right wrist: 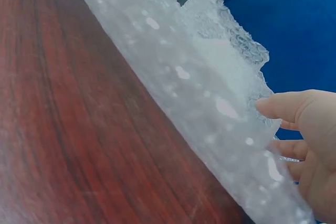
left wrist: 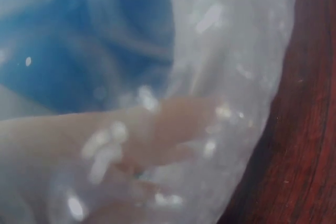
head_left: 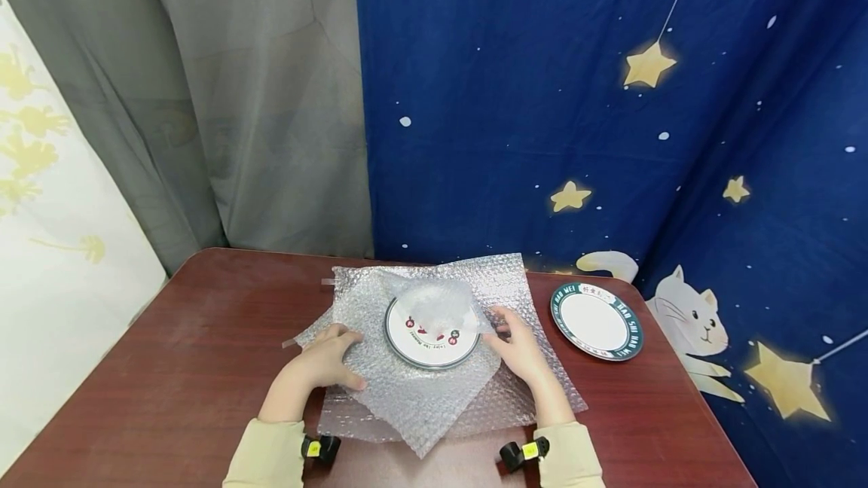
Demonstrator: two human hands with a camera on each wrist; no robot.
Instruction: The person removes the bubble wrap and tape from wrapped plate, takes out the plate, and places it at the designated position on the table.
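A white plate (head_left: 426,345) with a dark rim and red print lies on layered sheets of bubble wrap (head_left: 420,405). A corner of the wrap (head_left: 441,306) is folded over the plate's far part and hides it. To the plate's left, my left hand (head_left: 328,358) rests on the wrap with its fingers spread; in the left wrist view the hand (left wrist: 163,135) shows blurred behind wrap. My right hand (head_left: 517,345) is at the plate's right, beside the folded corner. In the right wrist view, thumb and fingers of the right hand (right wrist: 315,135) are apart at the wrap's edge.
A second plate (head_left: 597,322) with a green lettered rim lies on the table's right side. The red-brown wooden table (head_left: 169,375) reaches back to a grey curtain (head_left: 285,134) and a blue starry curtain (head_left: 502,111). Small strips of tape stick out at the wrap's left edge.
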